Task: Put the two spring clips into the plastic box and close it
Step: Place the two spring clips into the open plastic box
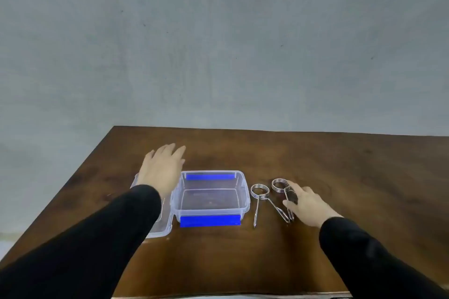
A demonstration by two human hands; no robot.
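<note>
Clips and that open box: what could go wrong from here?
The two clips lie close together, their wire legs nearly crossing, so lifting one with the right hand might snag or drag the other. The lid lies under the left hand and sleeve, which could knock it. A long wire leg sticking over the box rim might block closing.

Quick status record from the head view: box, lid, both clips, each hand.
box: plastic box, open, nothing inside, blue latches at near and far sides
lid: lid folded out to the box's left, mostly under the left arm
left clip: left spring clip on table, untouched
right clip: right spring clip, right hand fingers at it
left hand: left hand open, above the lid, holding nothing
</note>
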